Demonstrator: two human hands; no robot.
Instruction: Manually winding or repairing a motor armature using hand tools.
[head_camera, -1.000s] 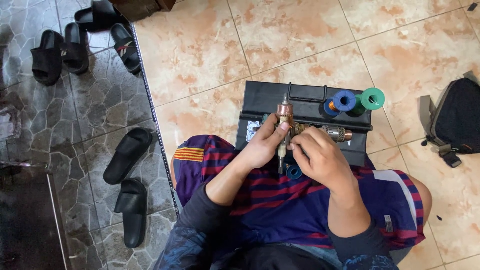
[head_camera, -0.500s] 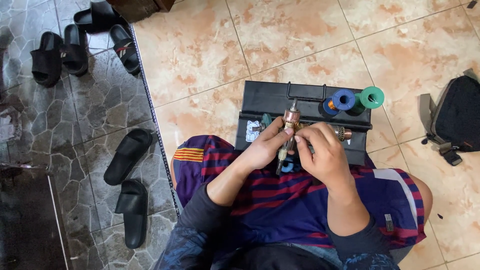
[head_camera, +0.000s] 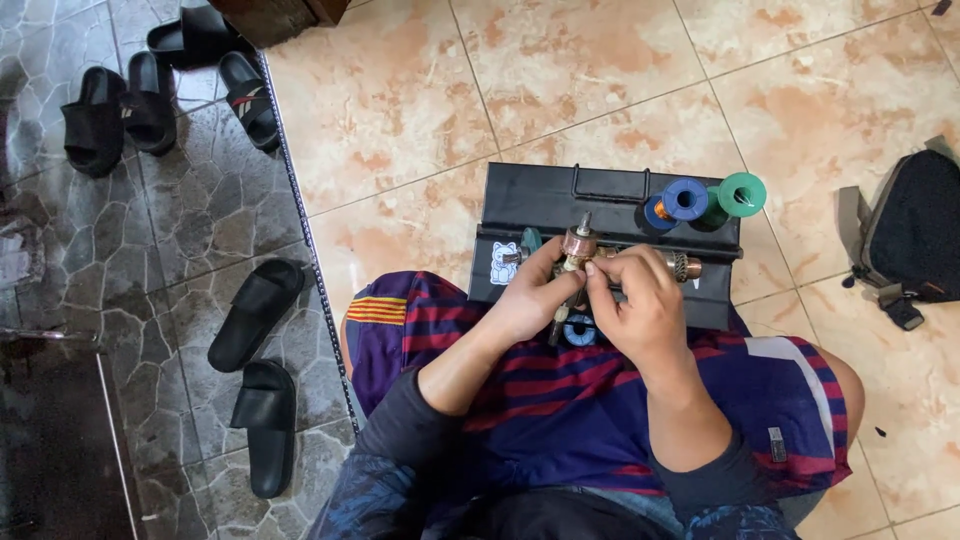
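Since the earlier frames your right hand (head_camera: 640, 305) has slid up over the small copper-wound rotor (head_camera: 578, 243), and your left hand (head_camera: 535, 290) has closed in beside it, so both hands now meet at the same spot.

From the head camera, you hold the rotor just above the near edge of the black toolbox (head_camera: 610, 205), its thin shaft pointing away from you. Your left fingers are curled around its lower part, pressed onto it; your right thumb and forefinger are pinched together right against its copper collar, though whether they grip a wire there is too small to tell. A second metal part with a ribbed end (head_camera: 683, 266) pokes out to the right of your right hand.

On the toolbox lid, at its left near corner, sits a small white sticker (head_camera: 504, 262) shaped like a cat. A round blue and white sticker (head_camera: 579, 329) shows just below your hands. Along the far right edge of the lid stand a blue spool (head_camera: 684, 199) and a green spool (head_camera: 741, 194), touching side by side.

Your striped red and blue shorts (head_camera: 560, 390) fill the space beneath. A black bag (head_camera: 915, 240) lies on the tiles to the right, well apart. Black slide sandals (head_camera: 255, 315) lie on the grey stone floor to the left.
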